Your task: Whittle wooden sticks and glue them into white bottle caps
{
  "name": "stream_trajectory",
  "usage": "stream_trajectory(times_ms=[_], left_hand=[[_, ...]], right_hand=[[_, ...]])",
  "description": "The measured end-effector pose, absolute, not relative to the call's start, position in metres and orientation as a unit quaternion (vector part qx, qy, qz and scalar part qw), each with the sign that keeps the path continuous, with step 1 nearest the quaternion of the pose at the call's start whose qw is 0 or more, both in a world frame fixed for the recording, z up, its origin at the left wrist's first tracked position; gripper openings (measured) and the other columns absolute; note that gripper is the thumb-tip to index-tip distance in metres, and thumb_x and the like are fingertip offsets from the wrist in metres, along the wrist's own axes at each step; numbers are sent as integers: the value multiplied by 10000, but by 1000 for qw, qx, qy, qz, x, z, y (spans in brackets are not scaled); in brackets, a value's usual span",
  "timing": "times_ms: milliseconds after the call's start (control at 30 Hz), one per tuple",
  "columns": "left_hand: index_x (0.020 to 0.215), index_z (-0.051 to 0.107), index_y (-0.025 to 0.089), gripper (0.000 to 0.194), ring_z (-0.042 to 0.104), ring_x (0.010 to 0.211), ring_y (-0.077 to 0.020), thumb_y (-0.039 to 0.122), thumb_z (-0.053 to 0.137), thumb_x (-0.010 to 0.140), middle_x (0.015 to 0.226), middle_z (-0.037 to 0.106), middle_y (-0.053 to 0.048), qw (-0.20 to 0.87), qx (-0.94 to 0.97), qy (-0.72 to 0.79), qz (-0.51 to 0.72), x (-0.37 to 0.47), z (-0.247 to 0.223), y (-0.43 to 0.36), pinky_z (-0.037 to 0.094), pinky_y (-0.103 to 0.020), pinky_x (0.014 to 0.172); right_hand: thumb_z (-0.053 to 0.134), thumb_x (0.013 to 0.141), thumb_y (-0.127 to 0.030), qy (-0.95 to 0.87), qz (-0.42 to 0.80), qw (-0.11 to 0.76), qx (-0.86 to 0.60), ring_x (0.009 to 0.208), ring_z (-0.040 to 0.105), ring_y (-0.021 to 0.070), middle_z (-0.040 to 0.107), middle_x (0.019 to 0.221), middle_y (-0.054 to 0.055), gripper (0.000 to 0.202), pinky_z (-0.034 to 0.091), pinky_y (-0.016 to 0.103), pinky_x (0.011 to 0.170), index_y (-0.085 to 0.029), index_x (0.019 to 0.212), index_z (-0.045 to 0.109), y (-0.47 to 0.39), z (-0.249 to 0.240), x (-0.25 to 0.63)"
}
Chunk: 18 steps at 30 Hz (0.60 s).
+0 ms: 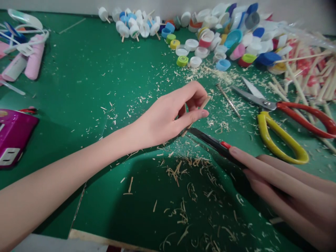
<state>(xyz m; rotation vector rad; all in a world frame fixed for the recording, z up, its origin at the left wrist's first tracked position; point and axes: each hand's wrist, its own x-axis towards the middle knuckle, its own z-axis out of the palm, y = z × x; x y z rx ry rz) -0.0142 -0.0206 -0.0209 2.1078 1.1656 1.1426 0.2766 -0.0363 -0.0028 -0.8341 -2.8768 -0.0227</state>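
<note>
My left hand [173, 112] is closed on a short wooden stick [205, 102], pinched between thumb and fingers. The stick slants down, and its lower end shows beneath the thumb. My right hand [278, 185] grips a black utility knife [210, 140] with a red slider [225, 145]. Its blade reaches left to the stick's lower end, by the left hand; whether it touches the wood I cannot tell. Thin wood shavings [178, 173] lie scattered on the green mat [78, 87] below and around both hands.
Scissors [270, 105] with red and yellow handles lie at right, beside a thin metal rod [229, 100]. Behind are bottle caps [202, 52], caps on sticks [134, 30] and a pile of wooden sticks [315, 70]. A purple box [15, 136] and pink glue guns [35, 57] stand left.
</note>
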Motion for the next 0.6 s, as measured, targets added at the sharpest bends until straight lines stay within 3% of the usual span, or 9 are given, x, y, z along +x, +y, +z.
stream_trajectory(times_ms=[200, 433, 600], left_hand=[[918, 443, 219, 58, 648, 788, -103, 216, 486, 956, 889, 593, 8, 219, 775, 426, 414, -14, -20, -21, 531, -225, 619], [924, 440, 217, 63, 636, 771, -97, 217, 492, 959, 883, 583, 6, 211, 778, 418, 418, -15, -21, -21, 512, -217, 595], [925, 442, 216, 57, 634, 773, -106, 214, 488, 958, 882, 586, -2, 211, 781, 418, 414, -14, -20, -21, 516, -230, 601]], right_hand=[[356, 1000, -285, -957, -6, 76, -280, 720, 678, 119, 641, 954, 0, 557, 500, 199, 507, -390, 1531, 223, -40, 1, 270], [330, 1011, -311, -952, 7, 65, -298, 805, 693, 123, 662, 971, -12, 544, 519, 189, 550, -422, 1528, 200, -42, 4, 270], [318, 1018, -299, -956, -6, 57, -287, 659, 670, 102, 647, 915, -14, 548, 494, 187, 494, -405, 1536, 175, -43, 6, 268]])
